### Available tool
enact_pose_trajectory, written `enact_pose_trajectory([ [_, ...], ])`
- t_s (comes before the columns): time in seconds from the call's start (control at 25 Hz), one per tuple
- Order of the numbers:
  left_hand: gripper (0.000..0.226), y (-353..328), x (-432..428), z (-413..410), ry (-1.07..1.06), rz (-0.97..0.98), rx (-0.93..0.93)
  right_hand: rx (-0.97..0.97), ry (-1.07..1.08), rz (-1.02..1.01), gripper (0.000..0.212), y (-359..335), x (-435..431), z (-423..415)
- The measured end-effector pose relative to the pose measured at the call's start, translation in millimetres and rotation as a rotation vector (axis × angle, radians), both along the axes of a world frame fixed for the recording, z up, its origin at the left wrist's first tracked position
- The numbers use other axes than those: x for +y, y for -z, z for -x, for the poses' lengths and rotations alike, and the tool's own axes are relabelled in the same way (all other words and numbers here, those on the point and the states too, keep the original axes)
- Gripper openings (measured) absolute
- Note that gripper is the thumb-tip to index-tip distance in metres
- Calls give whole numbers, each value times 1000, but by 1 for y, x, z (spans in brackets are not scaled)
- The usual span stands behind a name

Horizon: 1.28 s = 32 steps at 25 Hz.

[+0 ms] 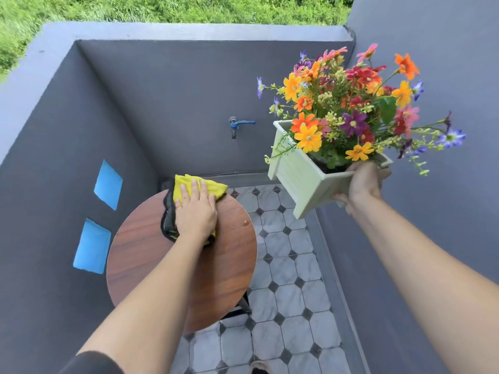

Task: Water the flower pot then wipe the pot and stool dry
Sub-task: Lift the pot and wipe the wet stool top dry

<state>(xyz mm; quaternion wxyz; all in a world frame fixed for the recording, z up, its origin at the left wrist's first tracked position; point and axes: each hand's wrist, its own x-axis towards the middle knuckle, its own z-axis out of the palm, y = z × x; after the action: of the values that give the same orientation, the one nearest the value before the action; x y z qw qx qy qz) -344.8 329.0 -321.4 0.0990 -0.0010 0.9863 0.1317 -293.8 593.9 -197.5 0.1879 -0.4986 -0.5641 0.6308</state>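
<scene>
A round wooden stool stands in the corner of a grey-walled balcony. My left hand lies flat on a yellow cloth with a black edge, pressing it onto the far part of the stool top. My right hand holds a square pale-green flower pot by its near rim, lifted in the air to the right of the stool and tilted. The pot is full of orange, yellow, red and purple flowers. A small wet spot shows on the stool's right side.
A blue-handled tap sticks out of the far wall. Grey walls close in on the left, far side and right. Octagon-patterned floor tiles lie to the right of the stool. Two blue openings are in the left wall.
</scene>
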Motion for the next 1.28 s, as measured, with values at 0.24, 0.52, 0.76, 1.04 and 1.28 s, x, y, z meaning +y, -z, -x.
enact_pose_trajectory([
  [0.24,51,6,40,-78,516,31,91,-17,-36,-16,38,-1,-7,18],
  [0.52,49,24,3,-171,753,90,215,-25,-85,-32,37,-9,-34,25],
  [0.76,48,38,-62,-219,778,107,400,3,-118,-23,35,-23,-65,19],
  [1.04,98,8,-156,-229,227,-224,266,19,-215,-1,34,-39,-113,8],
  [1.28,46,-53,-162,-118,-683,-631,3,37,-375,41,27,-43,-150,-6],
])
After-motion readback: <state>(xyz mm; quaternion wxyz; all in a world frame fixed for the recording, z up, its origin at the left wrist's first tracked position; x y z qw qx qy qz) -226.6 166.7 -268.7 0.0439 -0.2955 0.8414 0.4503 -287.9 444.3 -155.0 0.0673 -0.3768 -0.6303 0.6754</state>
